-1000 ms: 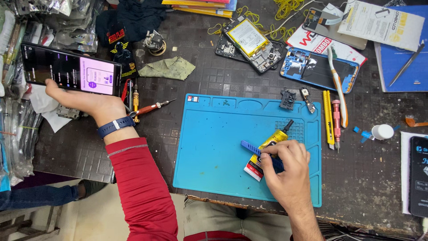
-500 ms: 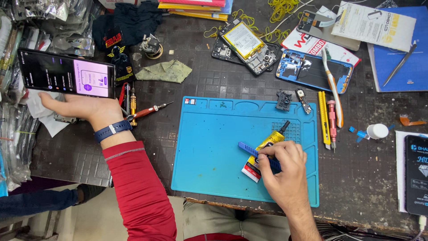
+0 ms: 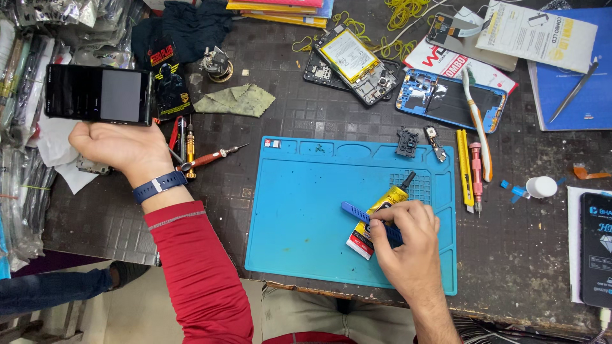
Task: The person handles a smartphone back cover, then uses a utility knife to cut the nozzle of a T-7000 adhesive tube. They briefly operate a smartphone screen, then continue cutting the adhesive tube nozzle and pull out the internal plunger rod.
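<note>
The left hand [image 3: 121, 148] reaches out to the far left of the dark workbench [image 3: 306, 114] and holds a smartphone [image 3: 99, 94] by its lower edge, fingers curled around it; the phone lies level with its screen facing up, part dark and part grey. A blue wristband [image 3: 159, 186] sits on that wrist above a red sleeve [image 3: 191, 267].

The right hand [image 3: 408, 245] rests on the blue work mat [image 3: 306, 223], toward its right side. Its fingers are closed narrowly around a blue flat tool [image 3: 357, 214], which sticks out to the left from between thumb and fingertips. The tool crosses a yellow glue tube [image 3: 386, 205] with a black nozzle, which lies slanted on the mat and partly under the hand.

Just beside the left hand, a few small screwdrivers [image 3: 191, 150] with red and orange handles lie on the bench. A green cloth [image 3: 239, 100] lies further back. Beyond the mat are an opened phone with its battery showing [image 3: 350, 60] and a blue phone frame [image 3: 446, 99]. A toothbrush [image 3: 478, 121], a yellow knife [image 3: 464, 169] and a red screwdriver [image 3: 475, 172] lie just right of the mat, and a small white bottle [image 3: 542, 186] stands further right. Another phone [image 3: 596, 248] lies at the right edge.
</note>
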